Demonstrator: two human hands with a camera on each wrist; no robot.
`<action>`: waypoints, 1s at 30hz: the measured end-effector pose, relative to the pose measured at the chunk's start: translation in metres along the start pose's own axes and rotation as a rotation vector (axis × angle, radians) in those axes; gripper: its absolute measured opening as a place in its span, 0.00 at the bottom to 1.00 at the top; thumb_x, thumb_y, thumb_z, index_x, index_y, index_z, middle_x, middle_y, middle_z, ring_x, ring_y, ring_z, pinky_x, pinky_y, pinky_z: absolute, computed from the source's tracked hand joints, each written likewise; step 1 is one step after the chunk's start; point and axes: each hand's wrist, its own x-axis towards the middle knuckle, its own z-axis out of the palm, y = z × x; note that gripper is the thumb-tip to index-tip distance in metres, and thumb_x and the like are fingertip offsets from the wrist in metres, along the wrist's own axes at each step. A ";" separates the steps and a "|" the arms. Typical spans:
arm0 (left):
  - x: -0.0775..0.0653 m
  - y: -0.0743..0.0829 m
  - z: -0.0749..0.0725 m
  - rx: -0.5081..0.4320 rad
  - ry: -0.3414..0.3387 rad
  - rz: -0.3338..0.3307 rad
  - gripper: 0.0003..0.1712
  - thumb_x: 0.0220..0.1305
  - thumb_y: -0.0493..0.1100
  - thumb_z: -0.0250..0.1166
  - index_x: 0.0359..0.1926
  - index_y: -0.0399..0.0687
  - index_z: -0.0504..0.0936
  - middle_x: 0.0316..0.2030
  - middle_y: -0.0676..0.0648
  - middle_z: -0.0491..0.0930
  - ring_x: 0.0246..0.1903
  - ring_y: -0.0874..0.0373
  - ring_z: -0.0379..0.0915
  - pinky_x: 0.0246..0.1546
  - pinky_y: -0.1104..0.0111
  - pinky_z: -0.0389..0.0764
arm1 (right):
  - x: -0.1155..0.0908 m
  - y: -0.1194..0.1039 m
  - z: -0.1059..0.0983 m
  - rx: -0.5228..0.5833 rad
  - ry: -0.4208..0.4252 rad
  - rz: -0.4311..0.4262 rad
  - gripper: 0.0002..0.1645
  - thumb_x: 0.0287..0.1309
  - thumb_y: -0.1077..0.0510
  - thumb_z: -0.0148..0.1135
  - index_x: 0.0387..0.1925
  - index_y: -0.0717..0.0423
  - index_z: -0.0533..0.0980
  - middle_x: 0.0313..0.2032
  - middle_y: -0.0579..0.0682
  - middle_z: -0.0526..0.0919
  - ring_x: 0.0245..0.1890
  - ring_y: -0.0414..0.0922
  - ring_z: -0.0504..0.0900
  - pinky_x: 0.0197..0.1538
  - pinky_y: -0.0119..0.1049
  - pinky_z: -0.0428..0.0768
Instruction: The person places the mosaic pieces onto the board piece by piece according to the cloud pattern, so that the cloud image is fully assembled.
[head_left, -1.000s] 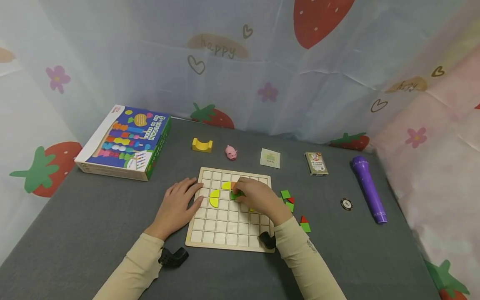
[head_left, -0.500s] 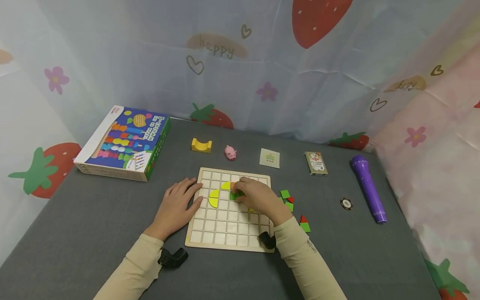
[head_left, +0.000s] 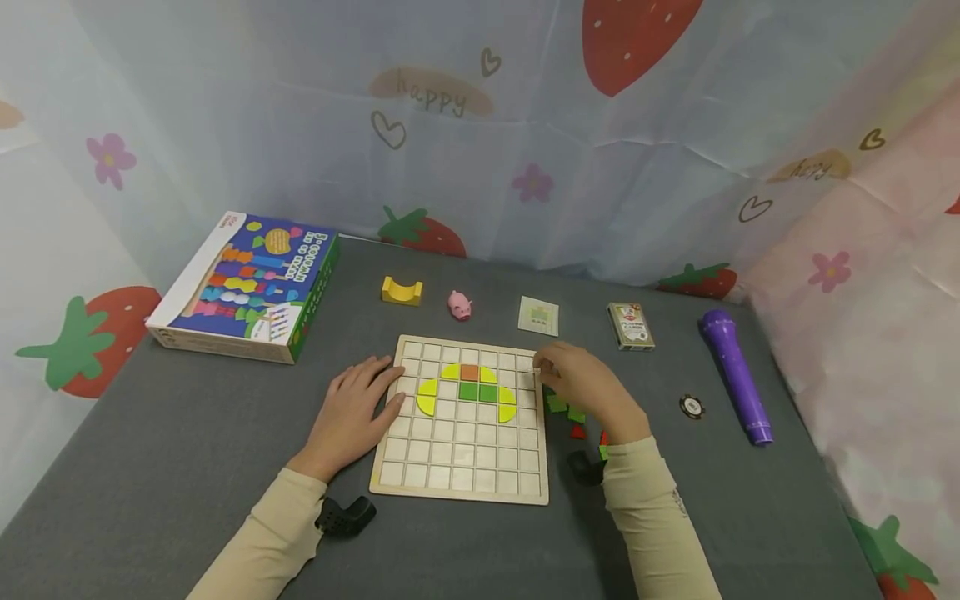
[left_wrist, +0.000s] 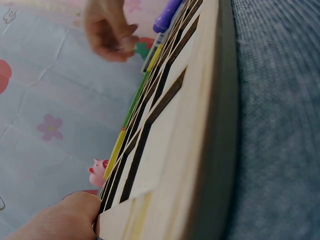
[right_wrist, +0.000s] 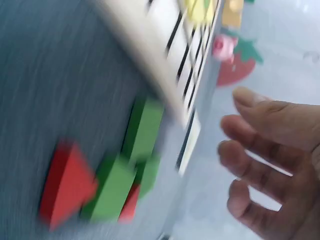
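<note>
1. Far left: blue, green and white cardboard box [head_left: 243, 279], lying flat on the dark grey cloth-covered table [head_left: 172, 475].
2. Left hand [head_left: 352, 417]: laid on the left edge of the board; fingers relaxed and slightly spread, not clamped.
3. Yellow arch-notched block [head_left: 402, 291]: set behind the board.
4. Square pale wooden grid board [head_left: 442, 454]: centred between the hands, flat. Seated in its upper cells: 6 rounded yellow pieces [head_left: 427, 405], 1 orange square piece [head_left: 469, 372], 2 green square pieces [head_left: 477, 392] side by side below the orange.
5. Pink pig figure [head_left: 460, 305] and pale printed square card [head_left: 538, 316]: placed behind the board.
6. Loose green pieces [head_left: 557, 403] and red triangular pieces [head_left: 577, 432]: scattered just right of the board.
7. Right hand [head_left: 588, 387]: raised by the board's right edge, near the loose pieces; thumb and fingertips parted, nothing gripped.
8. Far right: small playing-card box [head_left: 631, 325], black-and-white round chip [head_left: 692, 407], purple plastic tube [head_left: 737, 379].
</note>
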 end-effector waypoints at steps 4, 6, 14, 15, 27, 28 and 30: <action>0.000 -0.001 -0.001 0.003 0.003 -0.001 0.28 0.68 0.55 0.56 0.65 0.52 0.71 0.67 0.43 0.66 0.68 0.45 0.57 0.67 0.45 0.54 | -0.005 0.023 -0.003 0.045 -0.052 0.089 0.13 0.62 0.60 0.62 0.49 0.58 0.77 0.42 0.52 0.80 0.40 0.48 0.79 0.42 0.44 0.79; 0.000 -0.002 -0.001 0.003 0.006 -0.001 0.28 0.68 0.55 0.56 0.65 0.52 0.71 0.67 0.43 0.66 0.68 0.45 0.57 0.67 0.45 0.54 | -0.007 0.031 -0.002 0.057 -0.072 0.114 0.14 0.62 0.60 0.62 0.49 0.59 0.77 0.41 0.54 0.80 0.39 0.48 0.79 0.42 0.45 0.79; -0.002 -0.002 0.000 -0.001 0.001 -0.003 0.28 0.68 0.56 0.56 0.65 0.52 0.71 0.67 0.43 0.65 0.68 0.45 0.57 0.67 0.44 0.54 | -0.007 0.040 0.003 0.053 -0.114 0.148 0.19 0.56 0.62 0.67 0.49 0.61 0.76 0.40 0.55 0.77 0.38 0.49 0.75 0.42 0.46 0.77; -0.002 -0.002 0.000 -0.002 0.001 -0.004 0.28 0.68 0.56 0.56 0.65 0.52 0.71 0.67 0.43 0.65 0.68 0.45 0.57 0.67 0.44 0.54 | -0.007 0.040 0.004 0.044 -0.113 0.149 0.18 0.56 0.62 0.67 0.49 0.61 0.76 0.40 0.55 0.77 0.38 0.48 0.75 0.42 0.46 0.76; -0.001 0.000 0.002 -0.014 0.001 0.015 0.28 0.69 0.56 0.55 0.65 0.53 0.71 0.66 0.44 0.66 0.68 0.46 0.57 0.67 0.45 0.55 | -0.011 0.046 0.009 0.040 -0.053 0.169 0.18 0.56 0.61 0.67 0.49 0.59 0.77 0.45 0.56 0.77 0.43 0.51 0.76 0.46 0.48 0.77; -0.001 0.000 0.002 -0.014 -0.001 0.014 0.28 0.69 0.56 0.55 0.65 0.53 0.71 0.67 0.44 0.66 0.68 0.46 0.57 0.67 0.45 0.55 | -0.011 0.047 0.009 0.039 -0.057 0.162 0.18 0.56 0.61 0.67 0.49 0.59 0.77 0.46 0.56 0.77 0.44 0.51 0.77 0.46 0.48 0.78; 0.000 0.000 0.002 -0.013 -0.002 0.012 0.28 0.69 0.56 0.55 0.65 0.53 0.71 0.67 0.44 0.66 0.68 0.46 0.57 0.67 0.45 0.54 | -0.012 0.048 0.009 0.033 -0.068 0.149 0.19 0.56 0.62 0.67 0.50 0.60 0.77 0.47 0.57 0.77 0.44 0.52 0.77 0.46 0.48 0.78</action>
